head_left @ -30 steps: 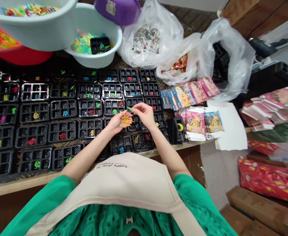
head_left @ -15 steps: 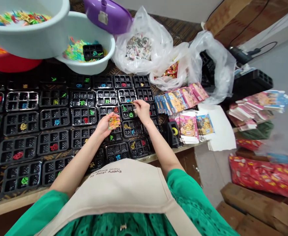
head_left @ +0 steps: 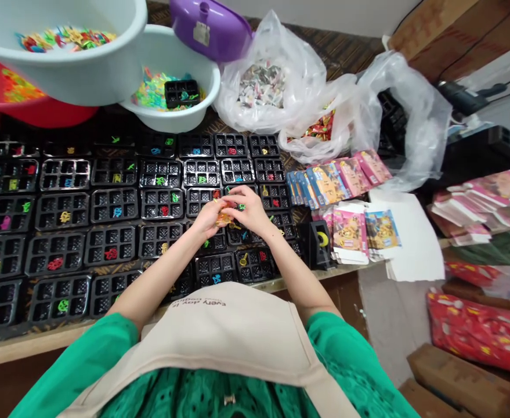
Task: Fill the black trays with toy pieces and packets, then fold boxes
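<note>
My left hand (head_left: 209,217) is cupped around a small bunch of coloured plastic pieces (head_left: 225,217), mostly orange and yellow. My right hand (head_left: 249,209) is right beside it, fingers pinched at that same bunch. Both hands hover over several black compartment trays (head_left: 159,204) laid in rows on the table, most holding one or two small coloured pieces. The tray (head_left: 255,264) nearest my right wrist has a yellow and a red piece in it.
White basins (head_left: 172,110) of coloured pieces, a red basin (head_left: 28,107) and a purple tub (head_left: 213,26) stand at the back. Clear plastic bags (head_left: 276,87) and printed cartons (head_left: 337,180) lie to the right, with a black tape dispenser (head_left: 319,241) at the table edge.
My right hand came back from the tray further out and now meets my left hand at the bunch of pieces. The view shifted slightly.
</note>
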Available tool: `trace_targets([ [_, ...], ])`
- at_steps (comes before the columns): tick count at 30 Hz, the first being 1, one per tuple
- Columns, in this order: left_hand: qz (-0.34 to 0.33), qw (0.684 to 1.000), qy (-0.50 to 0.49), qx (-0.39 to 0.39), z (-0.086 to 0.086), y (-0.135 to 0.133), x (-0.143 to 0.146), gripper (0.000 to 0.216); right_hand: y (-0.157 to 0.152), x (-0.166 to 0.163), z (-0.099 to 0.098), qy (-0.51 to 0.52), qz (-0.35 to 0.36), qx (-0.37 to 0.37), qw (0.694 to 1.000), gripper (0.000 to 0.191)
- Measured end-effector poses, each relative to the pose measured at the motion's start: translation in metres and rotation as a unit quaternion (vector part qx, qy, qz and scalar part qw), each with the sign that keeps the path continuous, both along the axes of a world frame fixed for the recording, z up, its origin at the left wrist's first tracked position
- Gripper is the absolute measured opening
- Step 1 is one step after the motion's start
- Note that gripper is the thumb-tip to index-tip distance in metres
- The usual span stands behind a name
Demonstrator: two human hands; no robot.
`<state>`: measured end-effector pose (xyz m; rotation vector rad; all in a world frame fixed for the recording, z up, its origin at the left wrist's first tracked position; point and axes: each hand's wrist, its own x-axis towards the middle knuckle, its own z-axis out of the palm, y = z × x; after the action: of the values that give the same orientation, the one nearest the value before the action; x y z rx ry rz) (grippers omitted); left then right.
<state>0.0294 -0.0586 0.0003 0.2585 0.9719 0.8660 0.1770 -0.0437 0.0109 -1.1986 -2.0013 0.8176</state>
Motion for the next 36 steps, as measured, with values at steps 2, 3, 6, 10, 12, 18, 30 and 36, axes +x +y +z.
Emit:
trace_targets([
  [2, -0.005, 1.000, -0.011, 0.007, 0.001, 0.002, 0.000, 0.008, -0.002, -0.009, 0.006, 0.000, 0.012, 0.005, 1.000, 0.010],
  [3, -0.006, 1.000, -0.020, 0.006, 0.001, 0.004, -0.001, 0.008, 0.001, -0.011, 0.006, 0.008, 0.006, 0.001, 1.000, 0.009],
  [6, 0.004, 0.999, -0.037, -0.016, 0.002, 0.013, -0.008, 0.011, 0.026, -0.012, -0.002, 0.050, -0.043, -0.018, 0.998, 0.005],
  [10, 0.044, 0.997, -0.035, -0.047, 0.005, 0.028, -0.016, 0.016, 0.089, -0.014, -0.027, 0.007, -0.135, 0.011, 0.991, 0.009],
  [12, 0.063, 0.995, -0.039, -0.067, 0.008, 0.033, -0.019, 0.015, 0.115, -0.017, -0.036, -0.073, -0.139, 0.023, 0.987, 0.009],
  [18, 0.103, 0.988, -0.075, -0.083, 0.008, 0.043, -0.029, 0.016, 0.105, -0.023, -0.027, -0.070, -0.114, 0.044, 0.990, 0.023],
  [30, 0.192, 0.980, -0.035, 0.048, -0.009, 0.039, 0.004, 0.019, 0.030, -0.018, -0.016, 0.319, -0.150, -0.300, 0.886, 0.046],
  [36, 0.254, 0.948, 0.070, 0.178, -0.020, 0.033, 0.023, 0.027, 0.024, -0.028, -0.022, 0.332, -0.207, -0.258, 0.883, 0.037],
])
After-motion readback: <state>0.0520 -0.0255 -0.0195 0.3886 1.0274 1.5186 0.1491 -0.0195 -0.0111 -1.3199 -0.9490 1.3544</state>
